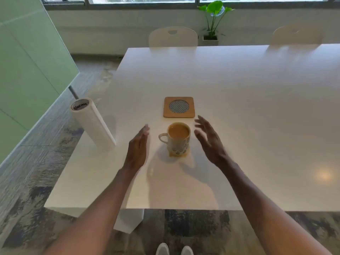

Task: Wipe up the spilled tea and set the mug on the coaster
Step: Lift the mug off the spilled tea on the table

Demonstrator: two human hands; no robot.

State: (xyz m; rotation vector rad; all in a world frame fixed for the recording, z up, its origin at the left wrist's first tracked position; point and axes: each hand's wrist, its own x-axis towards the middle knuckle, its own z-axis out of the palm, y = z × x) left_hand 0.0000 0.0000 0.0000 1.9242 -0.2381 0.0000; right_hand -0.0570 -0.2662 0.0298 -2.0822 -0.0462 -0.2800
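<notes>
**Mug flanked by two spread hands**

While the mug (178, 139) stands upright on the white desk (239, 107) in a small ring of spilled tea (185, 153), both hands hover beside it, holding nothing. The left hand (137, 150) is spread flat toward the handle side; the right hand (209, 142), fingers splayed, looks about as near. The coaster (179, 107) lies just beyond the mug, apart from it. The paper towel roll (93, 124) stands well to the left, nearer the left hand, likely needed first.
</notes>
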